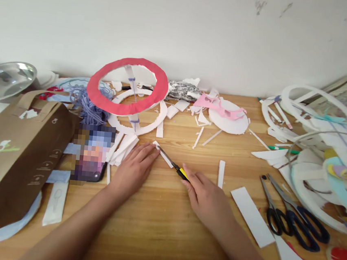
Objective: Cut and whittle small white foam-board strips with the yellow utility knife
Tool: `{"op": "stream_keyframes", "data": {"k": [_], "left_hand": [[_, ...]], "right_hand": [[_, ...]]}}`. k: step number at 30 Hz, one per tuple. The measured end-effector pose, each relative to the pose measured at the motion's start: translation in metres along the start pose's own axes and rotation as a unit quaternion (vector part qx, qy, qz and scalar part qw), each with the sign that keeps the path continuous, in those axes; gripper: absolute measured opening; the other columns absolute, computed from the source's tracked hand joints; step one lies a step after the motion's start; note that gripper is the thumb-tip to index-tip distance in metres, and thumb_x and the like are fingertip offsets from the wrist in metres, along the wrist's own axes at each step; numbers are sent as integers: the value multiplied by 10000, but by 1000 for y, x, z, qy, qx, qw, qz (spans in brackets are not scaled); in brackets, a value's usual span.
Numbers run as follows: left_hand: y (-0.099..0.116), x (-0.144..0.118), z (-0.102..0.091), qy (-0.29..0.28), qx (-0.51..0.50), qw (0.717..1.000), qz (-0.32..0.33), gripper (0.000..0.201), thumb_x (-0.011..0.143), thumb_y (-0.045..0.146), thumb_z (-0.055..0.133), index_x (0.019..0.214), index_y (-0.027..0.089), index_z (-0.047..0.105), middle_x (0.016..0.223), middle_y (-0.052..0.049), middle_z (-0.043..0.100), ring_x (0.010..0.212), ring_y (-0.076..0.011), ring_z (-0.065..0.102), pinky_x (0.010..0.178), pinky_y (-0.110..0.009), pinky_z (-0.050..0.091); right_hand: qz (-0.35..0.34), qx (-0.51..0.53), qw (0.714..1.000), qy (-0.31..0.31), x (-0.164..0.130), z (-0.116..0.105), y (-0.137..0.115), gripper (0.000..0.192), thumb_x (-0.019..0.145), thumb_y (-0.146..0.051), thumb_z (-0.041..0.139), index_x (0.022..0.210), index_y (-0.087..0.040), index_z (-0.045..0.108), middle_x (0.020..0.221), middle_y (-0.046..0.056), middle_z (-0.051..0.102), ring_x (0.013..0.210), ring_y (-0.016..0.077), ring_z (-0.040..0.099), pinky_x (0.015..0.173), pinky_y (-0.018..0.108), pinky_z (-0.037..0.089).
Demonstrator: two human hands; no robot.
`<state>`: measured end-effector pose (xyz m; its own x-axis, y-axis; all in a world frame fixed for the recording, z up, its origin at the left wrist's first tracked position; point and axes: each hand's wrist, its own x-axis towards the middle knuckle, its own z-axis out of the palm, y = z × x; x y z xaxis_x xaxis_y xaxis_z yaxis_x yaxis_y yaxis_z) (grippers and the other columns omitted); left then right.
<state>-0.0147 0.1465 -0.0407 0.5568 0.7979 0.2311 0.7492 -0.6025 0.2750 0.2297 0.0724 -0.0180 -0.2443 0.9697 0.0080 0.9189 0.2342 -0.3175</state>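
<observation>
A short white strip (165, 158), which looks like foam board, lies slanted on the wooden table between my hands. My left hand (137, 165) has its fingers pressed together at the strip's far end and holds it down against the table. In my right hand (206, 192) is a yellow-and-black utility knife (181, 172), gripped by the handle. Its blade reaches up and left along the strip, its tip close to my left fingers. Beside my left hand rests a loose stack of white strips (124, 148). Another white strip (221, 173) lies apart to the right.
A red ring on a white stand (95, 92) rises behind my left hand. Left are a brown paper bag (14, 151), a phone (97, 176) and blue yarn (93, 112). Right are scissors (293, 223), a white board piece (252, 217) and white ring frames (306, 187). A wall (183, 33) closes the back.
</observation>
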Motion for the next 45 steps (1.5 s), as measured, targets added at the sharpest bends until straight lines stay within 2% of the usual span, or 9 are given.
{"op": "stream_keyframes", "data": {"k": [12, 20, 33, 45], "left_hand": [[3, 0, -2, -4, -4, 1000, -6, 450, 942, 134, 447, 1382, 206, 512, 1457, -92, 512, 1375, -255, 431, 1137, -475, 392], [3, 1, -2, -6, 0, 1000, -4, 442, 946, 139, 448, 1377, 211, 511, 1457, -87, 512, 1369, -255, 435, 1130, -472, 397], [5, 1, -3, -15, 14, 1000, -13, 407, 939, 149, 465, 1329, 217, 556, 1446, -104, 508, 1351, -278, 442, 1111, -480, 414], [6, 2, -6, -11, -4, 1000, -6, 413, 926, 130, 467, 1315, 226, 565, 1408, -104, 540, 1332, -262, 454, 1108, -475, 411]], "right_hand": [[-4, -35, 999, -4, -4, 1, -6, 455, 1028, -306, 351, 1474, -225, 399, 824, 36, 639, 716, 207, 633, 560, 296, 444], [-6, -42, 999, 10, -5, 4, -9, 462, 1027, -303, 355, 1486, -249, 377, 814, 33, 643, 730, 202, 638, 563, 287, 443], [10, -92, 995, -41, -5, 6, -14, 509, 1008, -218, 389, 1513, -220, 324, 861, 59, 685, 731, 223, 668, 557, 301, 468], [-10, -186, 981, -52, -6, 4, -21, 762, 857, 4, 406, 1548, -206, 166, 841, 59, 687, 642, 204, 665, 524, 275, 483]]}}
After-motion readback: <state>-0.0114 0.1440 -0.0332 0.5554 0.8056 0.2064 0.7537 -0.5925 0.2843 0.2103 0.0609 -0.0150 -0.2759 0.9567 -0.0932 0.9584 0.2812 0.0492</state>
